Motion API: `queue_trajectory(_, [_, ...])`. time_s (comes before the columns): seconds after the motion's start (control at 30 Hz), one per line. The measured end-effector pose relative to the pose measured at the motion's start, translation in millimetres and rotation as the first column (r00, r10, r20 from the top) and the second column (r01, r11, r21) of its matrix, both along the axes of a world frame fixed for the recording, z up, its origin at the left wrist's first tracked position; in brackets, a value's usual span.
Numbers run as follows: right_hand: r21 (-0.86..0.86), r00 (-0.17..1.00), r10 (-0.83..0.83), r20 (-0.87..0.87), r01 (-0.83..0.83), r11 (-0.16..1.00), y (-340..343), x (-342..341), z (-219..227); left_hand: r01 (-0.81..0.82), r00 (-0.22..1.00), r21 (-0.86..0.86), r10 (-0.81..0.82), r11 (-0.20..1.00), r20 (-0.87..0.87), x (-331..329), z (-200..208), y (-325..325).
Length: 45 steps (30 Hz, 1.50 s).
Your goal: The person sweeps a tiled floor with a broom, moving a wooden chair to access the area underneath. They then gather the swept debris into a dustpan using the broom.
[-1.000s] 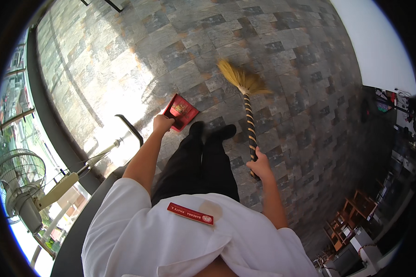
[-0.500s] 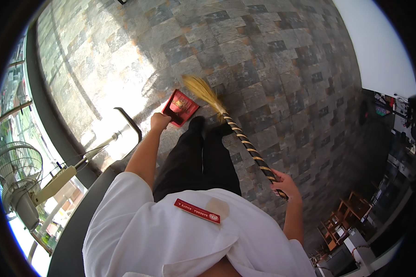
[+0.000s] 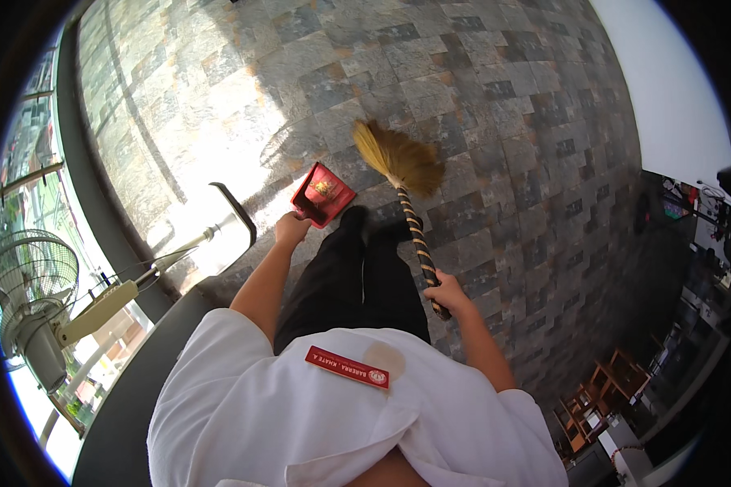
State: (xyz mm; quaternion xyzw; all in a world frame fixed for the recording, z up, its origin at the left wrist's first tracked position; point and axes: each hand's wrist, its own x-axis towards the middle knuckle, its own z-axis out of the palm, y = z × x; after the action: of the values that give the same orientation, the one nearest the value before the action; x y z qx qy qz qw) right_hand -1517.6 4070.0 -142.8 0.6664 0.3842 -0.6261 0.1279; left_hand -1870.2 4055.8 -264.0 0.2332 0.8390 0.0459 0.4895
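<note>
My left hand [image 3: 291,230] is closed on a red dustpan [image 3: 333,191], gripping it at its near left edge. The pan lies just ahead of my feet, on or close to the floor; I cannot tell whether it touches. A soft broom [image 3: 418,235] with a black handle wound in tan spiral is in my right hand [image 3: 448,292], fingers wrapped round the handle near its end. Its straw bristles [image 3: 402,158] fan out over the tiles to the right of the dustpan, apart from it.
A standing fan [image 3: 36,300] is at the left, its pale base [image 3: 219,227] close to my left arm. Dark window framing [image 3: 97,162] runs along the left. A white surface [image 3: 666,89] stands far right, wooden chairs [image 3: 597,398] lower right. Sunlight falls on the stone-tiled floor [image 3: 495,97].
The broom's bristles have swung to the right, away from the dustpan, and spread wide. My right hand has come inward and forward. The dustpan stays in my left hand, almost where it was.
</note>
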Motion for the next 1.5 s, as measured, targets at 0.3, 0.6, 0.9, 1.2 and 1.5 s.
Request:
queue_trajectory(0.3, [-0.59,0.538,-0.783,-0.312,0.536,0.603,-57.9,113.7,53.0,-0.275,0.951,-0.22,0.298,0.936,0.081,-23.7,-22.0,22.7])
queue_trajectory(0.6, [-0.268,0.475,-0.88,-0.001,0.848,0.458,-200.8,139.8,111.9,-0.195,0.803,-0.625,0.489,0.756,0.341,-33.4,6.7,56.7])
queue_trajectory(0.9, [-0.198,0.007,-0.992,0.13,0.98,-0.019,-118.7,149.8,134.2,-0.294,0.603,-0.709,0.7,0.641,0.383,18.6,-5.5,132.6])
queue_trajectory(1.2, [-0.476,-0.142,-0.974,0.176,0.854,-0.21,106.5,253.6,9.0,-0.366,0.584,-0.449,0.577,0.815,0.571,93.7,80.6,282.6])
queue_trajectory(1.5, [-0.473,0.506,-0.83,-0.234,0.687,0.552,377.9,256.8,-32.3,-0.413,0.514,-0.526,0.667,0.744,0.539,138.2,131.7,436.4])
